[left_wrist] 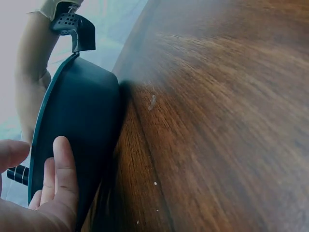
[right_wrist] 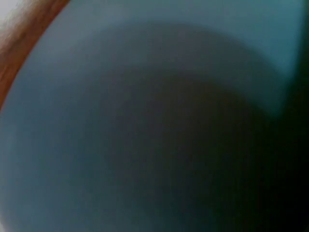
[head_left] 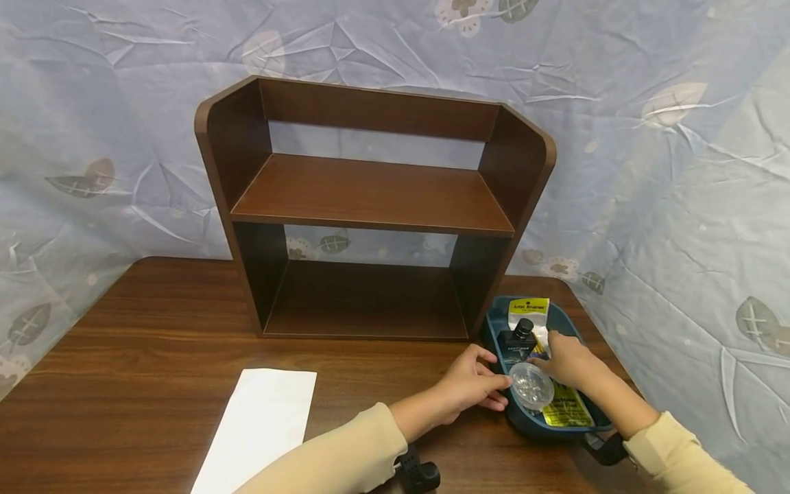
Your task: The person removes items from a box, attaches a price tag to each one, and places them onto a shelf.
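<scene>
Directly at four o'clock on a dark wood-grain table (head_left: 136, 357), a deep blue tub (head_left: 533, 425) with smooth walls and rounded corners sits just beside a brown two-tier shelf (head_left: 370, 192), which stands at twelve o'clock with curved upper corners.

Your left hand (head_left: 470, 385) comes in from five o'clock. Its fingers lie extended, not curled, against the tub's outer wall, with the thumb up at the rim. Your right hand (head_left: 570, 360) reaches in over the rim at three o'clock, its fingertips partly hidden behind a bottle; you cannot tell from here whether they grip anything. The right wrist view is mostly a blurred, curved blue surface.

Taking the tub as its own dial, the dark, square-shouldered bottle (head_left: 515, 345) with a black cylindrical cap is at ten. A clear, round bowl (head_left: 532, 386) is at eight, near your left thumb. A packet (head_left: 529, 307) with a yellow header reading "Artist Brushes" is at eleven; more yellow packaging (head_left: 568, 409) shows at five.

A flat white paper (head_left: 256, 425) lies at seven o'clock on the table. Creased, leaf-printed fabric (head_left: 673, 206) hangs behind.
</scene>
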A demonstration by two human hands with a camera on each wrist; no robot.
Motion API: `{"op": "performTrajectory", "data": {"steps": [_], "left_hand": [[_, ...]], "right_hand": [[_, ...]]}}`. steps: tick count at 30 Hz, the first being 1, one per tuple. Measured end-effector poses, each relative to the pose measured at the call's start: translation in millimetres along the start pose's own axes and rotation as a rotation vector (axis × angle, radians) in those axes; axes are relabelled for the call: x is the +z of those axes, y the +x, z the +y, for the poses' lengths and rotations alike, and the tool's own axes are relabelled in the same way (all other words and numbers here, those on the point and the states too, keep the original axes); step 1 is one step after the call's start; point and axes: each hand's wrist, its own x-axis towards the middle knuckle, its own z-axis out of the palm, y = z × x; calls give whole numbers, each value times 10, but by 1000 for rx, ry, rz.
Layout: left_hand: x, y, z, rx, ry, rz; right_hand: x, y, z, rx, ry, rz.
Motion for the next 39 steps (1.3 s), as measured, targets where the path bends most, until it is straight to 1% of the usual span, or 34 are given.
{"op": "performTrajectory", "data": {"steps": [6,12,18,21,26,34,39], "left_hand": [[23,28,-11,18,-13,0],[52,20,-6,13,4,8],[57,32,-5,7,0,6],[57,35,-5,7,-3,6],[53,32,-14,17,4,2],[48,32,-17,20,15,5],[40,35,-17,20,21,7]], "right_hand": [[27,4,-56,-14,18,-22],[33,-1,-42,-1,-15,-44],[2,-12,-63,-11,-80,-68],[-7,-24,-67,-19,-92,-76],[-8,-33,-65,-29,-36,-84],[31,-29,-19,-19,8,-55],[39,-20,34,-13,77,-26]]}}
